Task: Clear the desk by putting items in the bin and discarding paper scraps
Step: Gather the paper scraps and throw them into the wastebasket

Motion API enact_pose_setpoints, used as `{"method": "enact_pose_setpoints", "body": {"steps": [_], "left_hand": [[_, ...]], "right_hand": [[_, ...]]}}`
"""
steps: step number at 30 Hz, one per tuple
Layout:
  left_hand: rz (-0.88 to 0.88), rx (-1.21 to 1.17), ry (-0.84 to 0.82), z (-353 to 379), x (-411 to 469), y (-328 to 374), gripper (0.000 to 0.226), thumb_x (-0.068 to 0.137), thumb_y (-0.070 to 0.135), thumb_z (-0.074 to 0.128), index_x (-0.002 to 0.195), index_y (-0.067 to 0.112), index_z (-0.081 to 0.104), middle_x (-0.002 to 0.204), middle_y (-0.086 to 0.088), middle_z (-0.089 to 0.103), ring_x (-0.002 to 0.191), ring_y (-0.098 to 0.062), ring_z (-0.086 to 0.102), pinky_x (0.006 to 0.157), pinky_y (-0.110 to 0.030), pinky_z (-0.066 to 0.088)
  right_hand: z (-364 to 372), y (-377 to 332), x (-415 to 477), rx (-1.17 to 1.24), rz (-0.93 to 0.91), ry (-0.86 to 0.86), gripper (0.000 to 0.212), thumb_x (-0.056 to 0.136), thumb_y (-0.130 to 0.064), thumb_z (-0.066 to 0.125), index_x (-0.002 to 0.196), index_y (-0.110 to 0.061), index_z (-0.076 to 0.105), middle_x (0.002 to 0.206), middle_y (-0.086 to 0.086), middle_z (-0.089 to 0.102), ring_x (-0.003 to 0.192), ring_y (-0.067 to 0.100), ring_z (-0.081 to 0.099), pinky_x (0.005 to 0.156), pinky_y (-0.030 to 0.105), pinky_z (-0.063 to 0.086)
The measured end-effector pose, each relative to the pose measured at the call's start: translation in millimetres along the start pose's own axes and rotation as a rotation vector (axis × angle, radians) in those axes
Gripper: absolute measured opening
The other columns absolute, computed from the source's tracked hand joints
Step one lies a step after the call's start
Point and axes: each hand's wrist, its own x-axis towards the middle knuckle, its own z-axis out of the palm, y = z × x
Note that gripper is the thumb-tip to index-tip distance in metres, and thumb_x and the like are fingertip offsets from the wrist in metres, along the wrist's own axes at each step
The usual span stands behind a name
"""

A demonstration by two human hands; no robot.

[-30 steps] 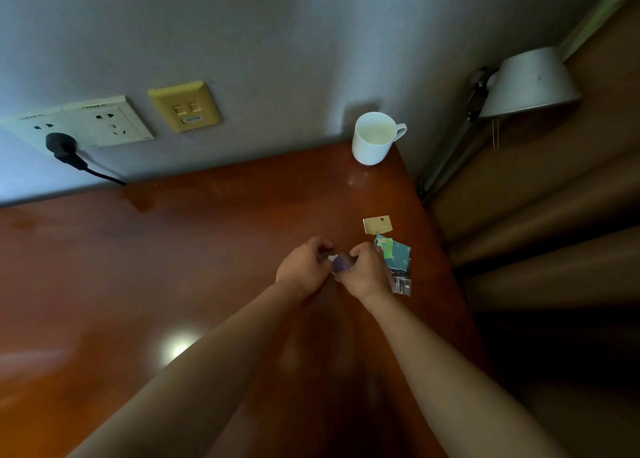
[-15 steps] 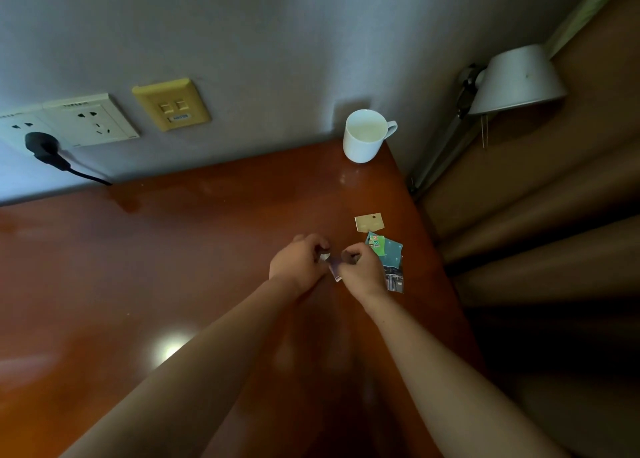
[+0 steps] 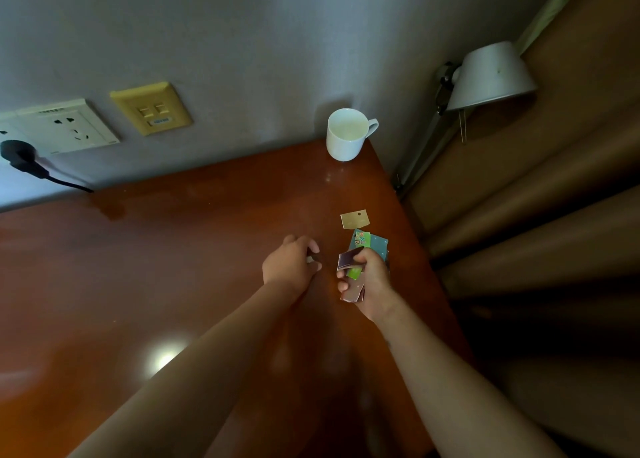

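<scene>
Two bare forearms reach forward over a glossy reddish-brown desk (image 3: 173, 284). The right hand (image 3: 369, 279) is curled round a small bundle of paper scraps (image 3: 347, 260), purple-brown pieces with a bright green bit between the fingers, lifted just above the desk near its right edge. The left hand (image 3: 291, 267) is just beside it and apart from it, fingers curled. A tiny pale speck shows at its fingertips, but I cannot tell whether it is pinched there.

Just beyond the right hand, teal printed scraps (image 3: 375, 244) lie flat on the desk, partly hidden by the knuckles. A little farther on lies a tan tag (image 3: 355, 219) with a punched hole. A white mug (image 3: 348, 135) stands upright at the far right corner, against the grey wall. On the wall to the left are a yellow switch plate (image 3: 150, 108) and a white socket panel (image 3: 69, 127) with a black plug (image 3: 19, 153). A white lamp shade (image 3: 491, 75) hangs at the right.
</scene>
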Motion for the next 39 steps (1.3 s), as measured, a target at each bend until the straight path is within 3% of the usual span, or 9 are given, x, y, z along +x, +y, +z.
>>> {"method": "enact_pose_setpoints", "body": {"steps": [3,8,18,23,25,27,32,35,39], "left_hand": [[-0.012,0.011,0.019,-0.6,-0.5,0.2,0.018,0.082,0.032,0.068,0.098,0.03,0.061,0.111,0.006,0.052,0.091,-0.018,0.062,0.07,-0.028,0.043],[-0.074,0.054,0.097,-1.3,-6.7,-3.9,0.041,0.079,0.047,0.07,0.109,0.027,0.052,0.11,0.006,0.053,0.09,-0.021,0.062,0.07,-0.032,0.049],[-0.126,-0.01,0.129,4.6,-12.5,-5.4,0.022,0.079,0.05,0.07,0.077,0.031,0.058,0.09,0.012,0.049,0.075,-0.011,0.052,0.06,-0.026,0.037],[-0.112,0.01,0.082,4.3,-8.0,-1.1,0.018,0.081,0.04,0.069,0.072,0.03,0.057,0.086,0.009,0.057,0.076,-0.013,0.055,0.062,-0.027,0.041],[-0.1,-0.108,0.018,6.3,-4.9,0.3,0.016,0.081,0.032,0.068,0.071,0.028,0.057,0.082,0.006,0.062,0.076,-0.016,0.058,0.063,-0.027,0.043],[-0.136,-0.451,-0.029,7.9,-4.1,6.3,0.018,0.081,0.018,0.066,0.07,0.023,0.054,0.078,0.0,0.065,0.07,-0.019,0.058,0.06,-0.026,0.043],[-0.433,-1.114,-0.234,2.4,-5.7,41.7,0.014,0.09,0.0,0.048,0.087,0.014,0.048,0.071,-0.005,0.06,0.053,-0.015,0.054,0.047,-0.022,0.039],[-0.499,-1.263,-0.309,0.4,-4.6,52.8,0.027,0.087,-0.008,0.036,0.097,0.008,0.055,0.073,-0.008,0.056,0.061,-0.018,0.053,0.053,-0.025,0.04],[-0.563,-1.309,-0.348,7.7,1.8,60.6,0.024,0.087,0.003,0.035,0.083,0.009,0.059,0.068,-0.002,0.046,0.057,-0.014,0.042,0.049,-0.023,0.032]], "right_hand": [[-3.2,0.7,1.2,0.053,-0.016,-0.006,0.019,0.09,-0.022,0.044,0.084,-0.009,0.054,0.062,0.005,0.05,0.05,0.014,0.044,0.044,0.024,0.031],[-4.1,2.1,0.8,0.026,-0.028,-0.017,0.014,0.089,-0.023,0.052,0.085,-0.01,0.052,0.06,0.001,0.051,0.05,0.012,0.045,0.042,0.022,0.031],[-2.3,5.1,-4.1,-0.029,-0.011,-0.024,0.017,0.089,-0.022,0.053,0.079,-0.01,0.052,0.062,0.002,0.051,0.051,0.011,0.047,0.044,0.022,0.031],[1.1,5.9,-7.4,0.015,-0.051,-0.031,0.008,0.088,-0.005,0.052,0.093,-0.006,0.057,0.075,0.006,0.065,0.055,0.012,0.062,0.043,0.022,0.043],[0.7,4.9,-9.4,0.095,-0.081,-0.013,0.015,0.087,0.005,0.048,0.096,-0.004,0.056,0.081,0.008,0.068,0.063,0.015,0.067,0.05,0.024,0.052],[-2.4,3.2,-9.8,0.138,-0.093,0.009,0.02,0.085,0.01,0.045,0.096,-0.003,0.054,0.078,0.01,0.064,0.059,0.017,0.064,0.051,0.026,0.053],[-20.4,-2.4,-8.3,-0.02,-0.16,0.148,0.014,0.086,-0.003,0.053,0.095,-0.011,0.06,0.064,0.002,0.051,0.049,0.013,0.044,0.044,0.024,0.037],[-32.9,-6.5,-9.9,-0.202,-0.189,0.271,0.007,0.09,-0.016,0.06,0.096,-0.018,0.062,0.066,-0.002,0.051,0.049,0.009,0.039,0.04,0.021,0.03],[-47.5,-5.1,0.0,-0.352,-0.324,0.414,0.021,0.086,-0.01,0.063,0.106,-0.019,0.062,0.098,0.005,0.068,0.065,0.009,0.055,0.05,0.023,0.04]]}}
